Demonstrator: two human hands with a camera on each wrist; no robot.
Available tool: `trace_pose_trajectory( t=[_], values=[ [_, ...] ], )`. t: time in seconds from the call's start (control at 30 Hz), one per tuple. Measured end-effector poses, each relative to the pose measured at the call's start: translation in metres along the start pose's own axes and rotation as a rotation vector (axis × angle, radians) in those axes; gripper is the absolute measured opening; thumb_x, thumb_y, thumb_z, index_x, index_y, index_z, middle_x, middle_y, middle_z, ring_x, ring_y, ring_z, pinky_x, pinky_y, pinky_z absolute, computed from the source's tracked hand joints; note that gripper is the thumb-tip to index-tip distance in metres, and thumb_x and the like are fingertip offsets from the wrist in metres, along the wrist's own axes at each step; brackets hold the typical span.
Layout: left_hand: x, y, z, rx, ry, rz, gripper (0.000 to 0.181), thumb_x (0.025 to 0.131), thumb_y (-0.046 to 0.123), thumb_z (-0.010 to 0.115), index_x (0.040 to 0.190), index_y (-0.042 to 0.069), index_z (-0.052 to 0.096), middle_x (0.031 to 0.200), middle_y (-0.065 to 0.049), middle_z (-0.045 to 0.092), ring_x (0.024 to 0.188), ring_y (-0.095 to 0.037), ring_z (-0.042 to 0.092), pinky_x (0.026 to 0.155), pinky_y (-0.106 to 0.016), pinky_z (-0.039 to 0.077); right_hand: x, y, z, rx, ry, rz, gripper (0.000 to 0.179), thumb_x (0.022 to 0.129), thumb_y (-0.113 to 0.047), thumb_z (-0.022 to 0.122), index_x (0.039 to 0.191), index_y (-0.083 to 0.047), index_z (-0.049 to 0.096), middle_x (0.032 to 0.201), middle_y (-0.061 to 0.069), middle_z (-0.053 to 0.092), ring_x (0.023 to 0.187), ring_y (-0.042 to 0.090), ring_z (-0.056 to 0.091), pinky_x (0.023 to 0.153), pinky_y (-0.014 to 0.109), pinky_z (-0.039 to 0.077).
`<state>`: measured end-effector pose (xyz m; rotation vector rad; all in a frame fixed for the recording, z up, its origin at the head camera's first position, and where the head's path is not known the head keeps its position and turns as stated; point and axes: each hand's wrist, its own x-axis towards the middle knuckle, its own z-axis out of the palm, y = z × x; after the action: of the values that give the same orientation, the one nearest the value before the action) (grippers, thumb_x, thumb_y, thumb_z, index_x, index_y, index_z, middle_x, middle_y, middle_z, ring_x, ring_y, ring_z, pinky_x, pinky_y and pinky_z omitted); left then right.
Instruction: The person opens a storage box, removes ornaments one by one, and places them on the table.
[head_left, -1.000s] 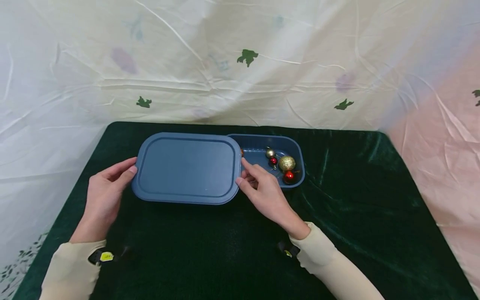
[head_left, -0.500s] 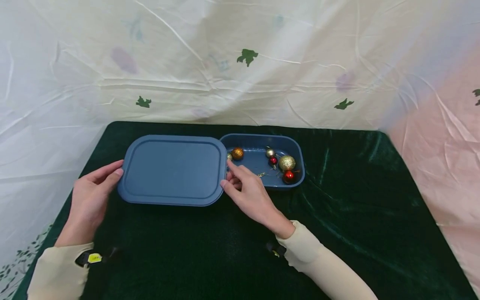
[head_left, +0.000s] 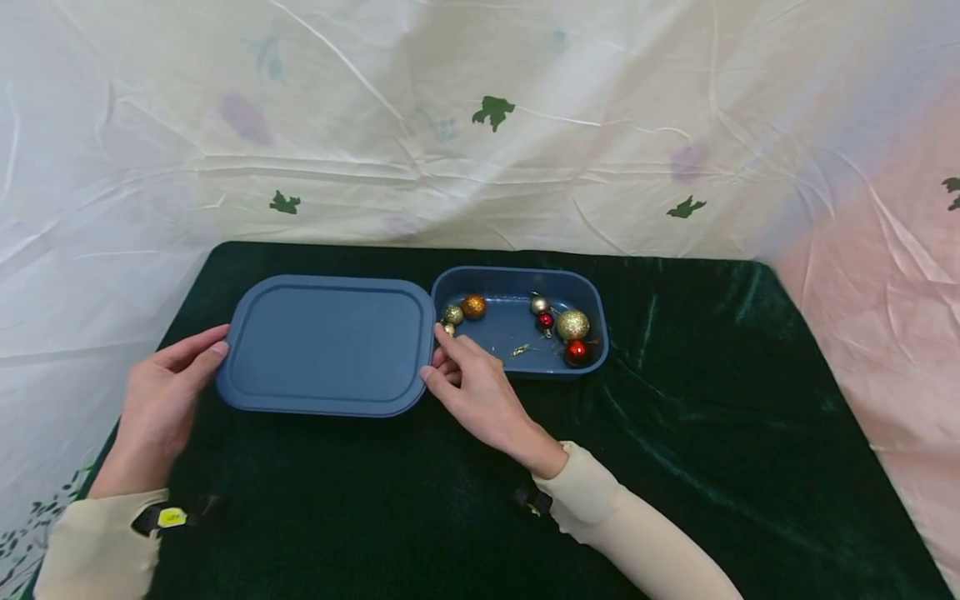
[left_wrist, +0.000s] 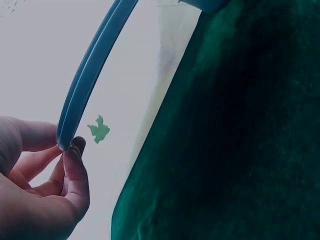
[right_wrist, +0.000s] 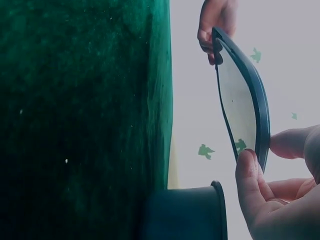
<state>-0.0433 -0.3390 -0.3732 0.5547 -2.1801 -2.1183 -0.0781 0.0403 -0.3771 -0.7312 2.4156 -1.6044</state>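
Observation:
A blue rectangular lid (head_left: 327, 346) with rounded corners is held up between my two hands, above the table and left of the box. My left hand (head_left: 161, 400) pinches its left end between thumb and fingers. My right hand (head_left: 483, 396) pinches the right end, as the right wrist view also shows, with thumb and fingers on opposite faces of the rim. Just beyond the right hand stands an open blue box (head_left: 517, 279). Inside it lie several small bauble ornaments, among them a gold glitter ball (head_left: 573, 325), a shiny red ball (head_left: 576, 352) and an orange ball (head_left: 474, 306).
Dark green velvet cloth (head_left: 712, 417) covers the table. Pale fabric with green leaf shapes (head_left: 492, 112) hangs behind the far edge. A dark device is strapped at each wrist, the left one (head_left: 161, 518) with a yellow label.
Both hands have carried the lid leftward and slightly nearer, off the box's left part. The orange ball and other baubles at the box's left end have come into view. The box stayed put.

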Motion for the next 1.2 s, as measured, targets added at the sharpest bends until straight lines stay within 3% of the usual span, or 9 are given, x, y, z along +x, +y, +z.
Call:
trace_pose_trajectory(
  t=[0.23,0.4,0.87,1.03,1.2],
  values=[
    [0.001,-0.001,-0.006,0.036,0.024,-0.009,0.037,0.100,0.023,0.070,0.136,0.015,0.070,0.113,0.017,0.063,0.103,-0.004,0.053,0.077,-0.005,0.049,0.003,0.000,0.009,-0.004,-0.017,0.005,0.065,0.101,-0.019,0.067,0.157,-0.001,0.039,0.113,0.002,0.060,0.096,0.008,0.062,0.086,0.024,0.056],
    [0.002,-0.001,-0.011,0.113,0.056,-0.015,0.039,0.101,0.025,0.069,0.138,0.014,0.069,0.110,0.018,0.063,0.101,-0.004,0.053,0.076,-0.004,0.048,0.006,-0.001,0.017,0.008,-0.031,0.008,0.066,0.102,-0.018,0.066,0.158,-0.001,0.037,0.114,0.003,0.059,0.097,0.008,0.062,0.087,0.023,0.055],
    [0.008,-0.003,-0.021,0.444,0.099,-0.065,0.056,0.105,0.041,0.059,0.152,0.010,0.054,0.112,0.022,0.053,0.104,-0.004,0.047,0.074,-0.005,0.045,0.011,0.000,0.034,-0.069,-0.063,0.063,0.070,0.102,-0.018,0.067,0.160,-0.001,0.033,0.114,0.003,0.059,0.094,0.005,0.060,0.082,0.020,0.054],
    [0.008,-0.006,-0.023,0.520,0.101,-0.075,0.060,0.105,0.045,0.056,0.153,0.009,0.052,0.130,0.003,0.056,0.112,-0.014,0.046,0.074,-0.006,0.045,0.010,0.004,0.040,-0.079,-0.122,0.074,0.075,0.101,-0.017,0.068,0.161,0.000,0.027,0.116,0.005,0.056,0.093,0.005,0.059,0.078,0.021,0.054],
    [0.010,-0.011,-0.024,0.616,0.085,-0.080,0.062,0.107,0.046,0.050,0.154,0.006,0.049,0.150,-0.022,0.048,0.117,-0.023,0.046,0.085,-0.019,0.050,0.009,0.007,0.044,-0.095,-0.179,0.080,0.080,0.101,-0.019,0.068,0.163,0.000,0.022,0.120,0.006,0.054,0.093,0.004,0.058,0.076,0.020,0.053]
  ],
)
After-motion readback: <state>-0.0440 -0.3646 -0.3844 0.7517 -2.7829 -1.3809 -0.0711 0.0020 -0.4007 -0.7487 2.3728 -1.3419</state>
